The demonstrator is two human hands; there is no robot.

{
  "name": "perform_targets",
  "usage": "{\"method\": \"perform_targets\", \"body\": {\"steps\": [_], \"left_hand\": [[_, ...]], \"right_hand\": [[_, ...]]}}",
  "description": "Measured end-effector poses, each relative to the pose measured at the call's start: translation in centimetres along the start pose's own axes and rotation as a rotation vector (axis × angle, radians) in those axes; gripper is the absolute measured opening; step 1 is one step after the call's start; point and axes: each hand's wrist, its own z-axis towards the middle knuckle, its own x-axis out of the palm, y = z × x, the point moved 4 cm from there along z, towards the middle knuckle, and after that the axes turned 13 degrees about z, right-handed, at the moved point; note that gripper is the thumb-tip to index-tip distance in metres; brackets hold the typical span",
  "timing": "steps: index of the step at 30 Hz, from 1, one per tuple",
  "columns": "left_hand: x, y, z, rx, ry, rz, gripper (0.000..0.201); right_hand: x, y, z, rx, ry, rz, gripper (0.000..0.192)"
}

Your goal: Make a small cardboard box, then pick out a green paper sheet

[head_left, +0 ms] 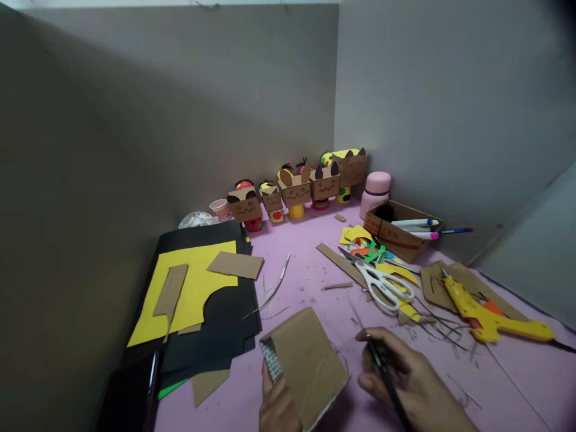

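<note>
My left hand [279, 403] is closed on a small brown cardboard box [310, 363] at the lower middle, tilted, with printed text on its left side. In my right hand [405, 375], just right of the box, is a slim black craft knife [383, 375]; its thin, pale blade is blurred and points up and away. The blade is apart from the box. White-handled scissors [382, 282] lie beyond the right hand, among paper scraps [366, 246] and a cardboard strip [342, 264].
A yellow glue gun [490, 312] rests on cardboard at right. Several box-headed figures [294, 192] stand along the back wall, beside a pink bottle [375, 195] and a cardboard tray of markers [400, 240]. At left, yellow paper [193, 300] lies on black sheets [234, 318], near a dark phone-like object [128, 396].
</note>
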Motion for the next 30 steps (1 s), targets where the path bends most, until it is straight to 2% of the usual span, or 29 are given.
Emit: {"method": "perform_targets", "body": {"steps": [3,6,8,11,13,18,21,24,27,30], "left_hand": [[-0.2,-0.1,0.3,0.046,-0.081,0.193,0.031],[-0.2,-0.2,1.4,0.083,-0.104,0.317,0.033],[-0.2,-0.3,2.3,0.098,-0.113,0.378,0.036],[0.1,-0.7,3.7,0.109,-0.1,0.414,0.036],[0.4,-1.0,4.7,0.103,-0.094,0.407,0.035],[1.4,-1.9,6.5,0.07,-0.095,0.4,0.039],[2.6,-2.1,6.3,0.056,-0.09,0.389,0.037],[3.7,-2.1,5.4,0.057,-0.082,0.373,0.036],[4.5,-2.3,4.5,0.09,-0.082,0.361,0.033],[4.6,-2.6,4.0,0.142,-0.093,0.357,0.025]], "right_hand": [[2.1,-1.1,1.4,0.097,0.05,0.241,0.045],[2.7,-1.3,2.6,0.106,0.038,0.36,0.047],[2.2,-1.2,3.3,0.078,0.017,0.322,0.046],[0.9,-1.2,4.0,-0.008,-0.086,0.124,0.049],[0.2,-1.6,4.5,-0.047,-0.152,0.068,0.052],[-0.4,-3.0,5.2,0.008,-0.218,0.368,0.05],[-0.2,-2.9,5.1,0.025,-0.155,0.515,0.047],[0.7,-2.3,4.6,-0.035,-0.029,0.636,0.061],[1.5,-2.0,4.3,-0.049,0.023,0.691,0.071],[1.9,-2.1,4.4,0.001,0.051,0.669,0.062]]}}
